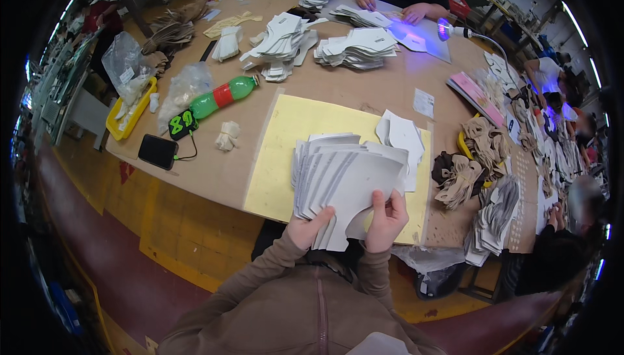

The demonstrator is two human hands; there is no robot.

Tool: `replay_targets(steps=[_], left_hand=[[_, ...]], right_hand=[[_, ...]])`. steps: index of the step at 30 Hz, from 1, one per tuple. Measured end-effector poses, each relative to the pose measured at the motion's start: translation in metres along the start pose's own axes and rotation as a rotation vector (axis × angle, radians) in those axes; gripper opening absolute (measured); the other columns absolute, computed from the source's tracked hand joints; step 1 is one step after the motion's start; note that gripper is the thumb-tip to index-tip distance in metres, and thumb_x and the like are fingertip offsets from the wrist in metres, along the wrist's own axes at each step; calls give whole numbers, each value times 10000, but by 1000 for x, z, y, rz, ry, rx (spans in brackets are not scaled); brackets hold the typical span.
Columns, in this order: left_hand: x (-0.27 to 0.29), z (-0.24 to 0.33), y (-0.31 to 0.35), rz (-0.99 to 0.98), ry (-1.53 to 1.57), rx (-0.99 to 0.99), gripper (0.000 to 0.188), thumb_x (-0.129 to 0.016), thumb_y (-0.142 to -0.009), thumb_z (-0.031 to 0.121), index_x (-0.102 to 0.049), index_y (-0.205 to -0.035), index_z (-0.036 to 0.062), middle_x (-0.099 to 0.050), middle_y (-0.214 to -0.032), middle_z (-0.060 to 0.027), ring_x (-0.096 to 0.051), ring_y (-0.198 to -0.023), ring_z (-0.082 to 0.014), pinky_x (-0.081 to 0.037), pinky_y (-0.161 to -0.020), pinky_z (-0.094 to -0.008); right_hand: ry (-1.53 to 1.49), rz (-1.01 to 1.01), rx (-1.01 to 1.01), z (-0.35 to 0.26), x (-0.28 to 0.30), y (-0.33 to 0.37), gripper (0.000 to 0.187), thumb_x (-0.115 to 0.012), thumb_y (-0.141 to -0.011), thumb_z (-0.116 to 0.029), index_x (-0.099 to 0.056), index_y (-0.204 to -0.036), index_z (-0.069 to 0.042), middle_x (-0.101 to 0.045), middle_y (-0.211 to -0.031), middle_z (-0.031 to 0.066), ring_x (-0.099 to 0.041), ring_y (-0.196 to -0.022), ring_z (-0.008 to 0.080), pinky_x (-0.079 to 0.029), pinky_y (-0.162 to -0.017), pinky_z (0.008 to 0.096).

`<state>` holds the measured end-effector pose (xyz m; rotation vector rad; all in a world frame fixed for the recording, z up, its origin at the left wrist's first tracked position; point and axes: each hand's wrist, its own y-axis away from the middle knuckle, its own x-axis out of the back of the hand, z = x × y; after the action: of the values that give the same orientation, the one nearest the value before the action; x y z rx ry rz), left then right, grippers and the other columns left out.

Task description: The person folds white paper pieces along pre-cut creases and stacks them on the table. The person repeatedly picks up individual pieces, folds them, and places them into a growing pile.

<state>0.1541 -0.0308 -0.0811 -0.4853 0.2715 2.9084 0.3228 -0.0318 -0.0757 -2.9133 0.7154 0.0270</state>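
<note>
A fanned stack of white cut shoe-upper pieces (357,173) is held up above the near edge of the table. My left hand (309,226) grips its lower left corner, thumb on top. On the lower right side, my right hand (386,220) pinches the edge of the top piece between thumb and fingers. Beneath the stack lies a yellow sheet (279,153), taped to the table. A smaller pile of white pieces (401,137) rests on the sheet, just beyond the held stack to the right.
White piece stacks (356,48) stand at the far side, before a person in black near a lamp (444,30). Leftward lie a green bottle (224,95), a black phone (158,151) and a yellow tray (133,111). Beige bundles (460,183) and a pink box (476,98) are at right.
</note>
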Motion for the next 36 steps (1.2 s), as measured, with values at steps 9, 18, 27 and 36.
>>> replay_targets(steps=[9,18,27,36], left_hand=[[7,9,-6,14,183,-39,434,-707,-948,149,-551,-1320,-11,-641,-1218,-102,-627,-1069,-181,-519,-914,-314],[9,9,-1,146,166,-3,400,-699,-926,91,-562,-1288,-8,-649,-1177,-105,-645,-1040,-200,-532,-891,-331],[-15,-9,17,-51,347,75,403,-654,-978,142,-539,-1333,-9,-642,-1213,-90,-611,-1077,-147,-507,-912,-300],[-6,2,19,-65,245,67,406,-604,-1006,220,-542,-1324,-24,-632,-1227,-127,-622,-1089,-209,-502,-936,-341]], right_hand=[[-608,71,-113,-8,21,-13,336,-522,-1018,-98,-511,-1313,63,-623,-1230,128,-596,-1110,182,-464,-969,331],[-621,145,-41,-12,33,-7,429,-467,-1042,-148,-391,-1426,30,-559,-1339,138,-561,-1222,213,-438,-1056,375],[-688,70,-126,-28,1,15,595,-562,-978,-86,-274,-1499,-67,-516,-1355,160,-569,-1180,261,-468,-1031,405],[-802,-16,-211,-13,8,26,641,-574,-912,62,-298,-1477,-66,-509,-1351,129,-529,-1255,240,-457,-1078,404]])
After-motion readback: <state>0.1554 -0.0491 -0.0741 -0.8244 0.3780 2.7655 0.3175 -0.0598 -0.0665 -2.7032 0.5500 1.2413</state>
